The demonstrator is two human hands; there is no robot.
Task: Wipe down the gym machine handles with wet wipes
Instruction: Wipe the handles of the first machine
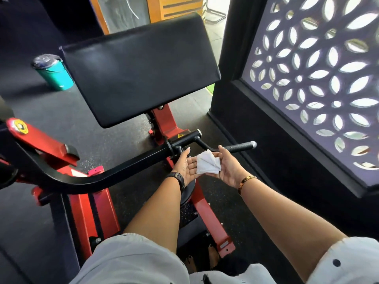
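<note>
A folded white wet wipe (208, 162) lies between my two palms, just in front of the machine's black handle bar. My left hand (185, 166) is palm-up with straight fingers under the wipe's left edge. My right hand (226, 166) faces it, palm open, with the wipe resting against its fingers. The right handle grip (241, 146), knurled with a silver end cap, sticks out to the right just beyond my right thumb. The short upper handle (187, 137) sits above my left fingertips. Neither hand touches a handle.
A big black arm pad (141, 70) tilts above the handles. The red machine frame (207, 210) and black curved lever arm (88, 177) run left and below. A teal bucket (55, 73) stands on the dark floor at left. A black wall with a patterned screen (320, 78) lies close on the right.
</note>
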